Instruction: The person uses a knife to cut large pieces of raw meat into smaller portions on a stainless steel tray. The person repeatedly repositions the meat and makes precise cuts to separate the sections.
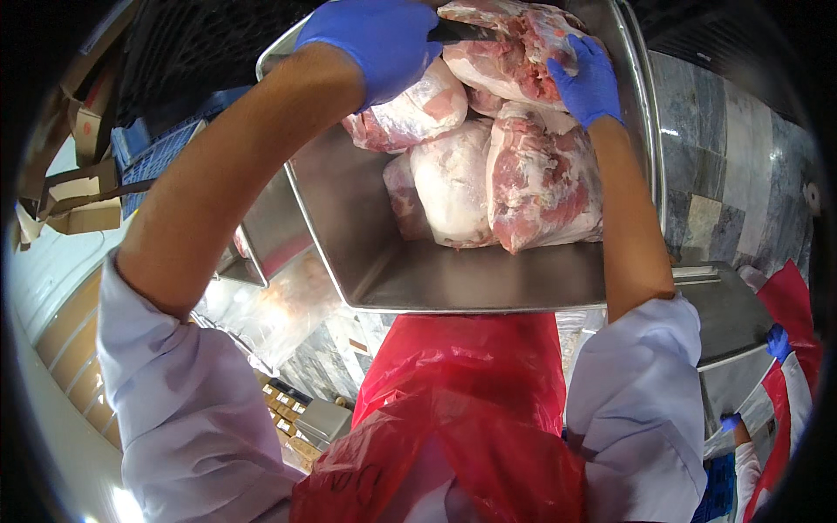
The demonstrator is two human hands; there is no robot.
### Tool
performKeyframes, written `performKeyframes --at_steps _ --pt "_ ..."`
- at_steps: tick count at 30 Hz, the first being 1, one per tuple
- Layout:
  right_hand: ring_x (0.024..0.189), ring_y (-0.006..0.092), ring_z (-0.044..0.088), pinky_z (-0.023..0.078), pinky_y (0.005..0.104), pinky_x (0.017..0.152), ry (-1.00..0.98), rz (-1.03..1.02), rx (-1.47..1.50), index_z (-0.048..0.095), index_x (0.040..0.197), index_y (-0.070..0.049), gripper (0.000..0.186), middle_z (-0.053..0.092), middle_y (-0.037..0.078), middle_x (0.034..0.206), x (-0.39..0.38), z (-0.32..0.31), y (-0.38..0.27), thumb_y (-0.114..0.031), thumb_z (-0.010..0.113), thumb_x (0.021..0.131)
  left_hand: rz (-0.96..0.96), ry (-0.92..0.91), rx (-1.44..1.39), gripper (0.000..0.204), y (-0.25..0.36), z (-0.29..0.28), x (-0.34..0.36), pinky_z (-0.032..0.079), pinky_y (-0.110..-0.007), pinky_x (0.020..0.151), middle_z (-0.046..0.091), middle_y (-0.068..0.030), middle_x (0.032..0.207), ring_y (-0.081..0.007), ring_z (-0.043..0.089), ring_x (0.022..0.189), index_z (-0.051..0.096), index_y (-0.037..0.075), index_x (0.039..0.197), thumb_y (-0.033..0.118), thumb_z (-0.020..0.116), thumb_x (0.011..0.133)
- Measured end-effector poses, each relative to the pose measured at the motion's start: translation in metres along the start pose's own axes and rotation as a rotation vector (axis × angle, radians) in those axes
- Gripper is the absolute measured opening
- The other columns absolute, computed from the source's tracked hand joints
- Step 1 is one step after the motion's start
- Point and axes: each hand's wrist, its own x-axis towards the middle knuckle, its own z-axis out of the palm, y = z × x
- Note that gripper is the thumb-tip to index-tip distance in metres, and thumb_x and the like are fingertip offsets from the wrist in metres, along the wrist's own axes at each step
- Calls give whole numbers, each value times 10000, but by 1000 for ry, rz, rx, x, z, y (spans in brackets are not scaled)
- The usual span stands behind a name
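My left hand (375, 48), in a blue glove, is closed around a knife (466, 32) at the far end of a steel tub (488, 283). Its dark blade reaches to the right, against a large raw piece of meat (497, 65); the grip is hidden by the hand. On the right side of that same piece lies my right hand (588, 80), also gloved, with fingers apart on the surface. Below it in the tub are a pale, fat-covered piece (453, 183) and a redder piece (545, 179). Another cut (414, 109) sits under my left hand.
Another metal tub (253, 244) with meat stands at left, near a blue crate (161, 161) and cardboard boxes (83, 200). At right, a co-worker in a red apron (789, 305) has gloved hands by a steel table (732, 314). Grey tiles (715, 166) cover the floor.
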Motion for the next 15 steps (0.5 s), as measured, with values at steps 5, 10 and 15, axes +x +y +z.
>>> performKeyframes --at_steps 5,10,15 --pt "1214 371 474 364 408 1058 20 -22 81 540 1268 -36 369 528 225 1276 13 20 22 -219 445 962 151 6 -43 360 -6 52 34 503 -448 802 666 -168 991 -353 632 917 608 109 1133 389 485 944" --pt "1158 362 517 391 403 1019 90 3 -32 577 1221 -35 349 568 202 1222 12 27 24 -189 440 940 116 144 -266 333 -19 134 23 511 -461 654 674 -161 840 -345 656 744 563 98 1106 383 525 937" --pt "1033 365 581 440 413 943 179 42 119 628 1145 -37 328 618 193 1114 17 18 -1 -114 441 886 16 187 -338 369 -17 211 6 495 -463 516 649 -164 676 -342 646 587 501 73 939 441 522 930"
